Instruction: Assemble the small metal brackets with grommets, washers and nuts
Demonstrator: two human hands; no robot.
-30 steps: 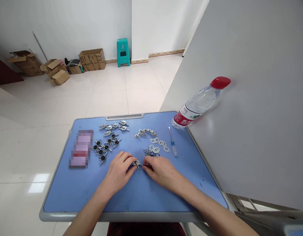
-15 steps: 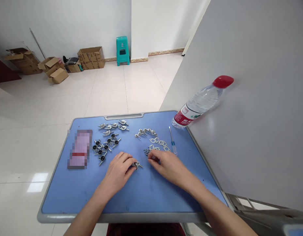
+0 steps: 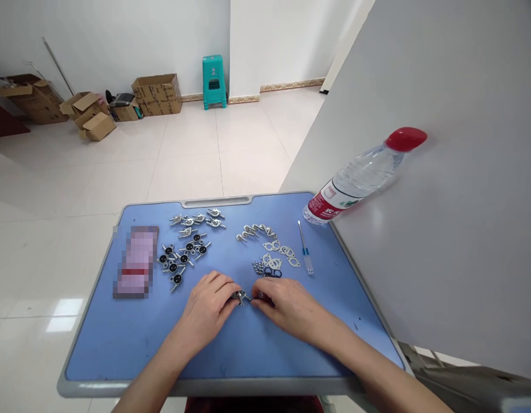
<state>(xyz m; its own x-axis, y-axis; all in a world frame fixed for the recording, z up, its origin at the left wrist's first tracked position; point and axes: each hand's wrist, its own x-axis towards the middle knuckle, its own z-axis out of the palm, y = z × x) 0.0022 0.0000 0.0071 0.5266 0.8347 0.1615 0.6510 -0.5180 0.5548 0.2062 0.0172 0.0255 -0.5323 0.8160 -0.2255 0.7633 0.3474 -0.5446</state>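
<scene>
My left hand (image 3: 210, 302) has its thumb and fingers closed on a small silver metal fitting (image 3: 240, 296) with a thin stem, low over the blue tabletop. Close by on the right, the fingers of my right hand (image 3: 286, 302) are pinched together at the fitting's stem; whatever they hold is hidden. Just beyond that hand lie black rubber rings (image 3: 277, 273), a cluster of tiny metal balls (image 3: 257, 267) and flat metal gaskets (image 3: 293, 262). An arc of silver disc-headed pieces (image 3: 256, 230) sits farther back.
Several fittings with black round centres (image 3: 184, 259) and several plain silver fittings (image 3: 199, 218) lie left of centre. A blurred phone-like object (image 3: 138, 258) is at the left. At the right are a screwdriver (image 3: 306, 252) and a water bottle (image 3: 360, 178) beside a grey panel (image 3: 441, 229).
My right hand has come back from beside the tiny balls to the fitting, uncovering the black rings. The left hand keeps its hold on the fitting. The view has shifted slightly.
</scene>
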